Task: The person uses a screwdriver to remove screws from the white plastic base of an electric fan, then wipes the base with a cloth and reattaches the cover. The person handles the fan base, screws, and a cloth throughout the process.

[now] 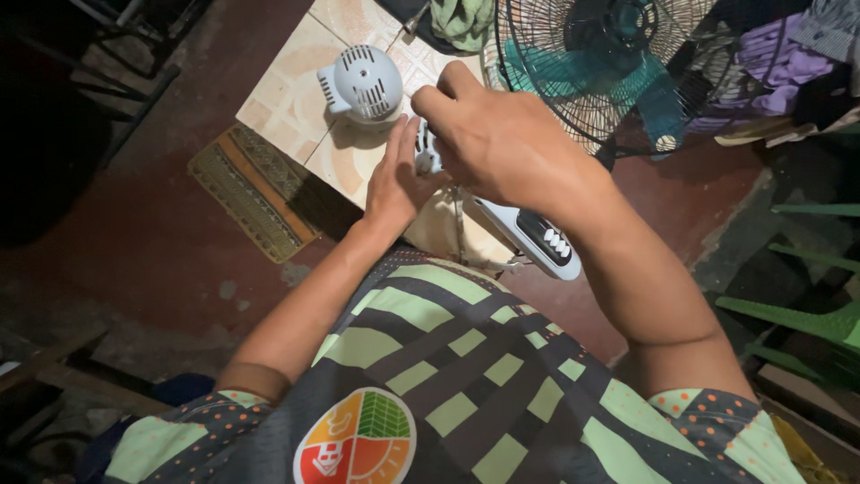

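Striped green-and-dark shirt point(448, 376) nearest camera, round emblem on chest. Right hand point(502, 134) closed around top of white fan stand point(537, 235), button panel facing up, stand slanting toward lap. Left hand point(394, 175) open, fingers together, palm pressed against stand's upper end. Grey motor housing point(361, 83) lying apart on tiled floor point(278, 99). Caged fan head point(618, 63) with teal blades just beyond right hand. Woven mat point(253, 190) at left.

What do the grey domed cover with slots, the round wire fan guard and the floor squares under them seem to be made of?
Grey domed cover with slots: probably moulded plastic, matte, with even vent slits. Round wire fan guard: thin dark wires, likely coated metal. Floor squares: apparently glazed ceramic tile, with beige marbling and joint lines.
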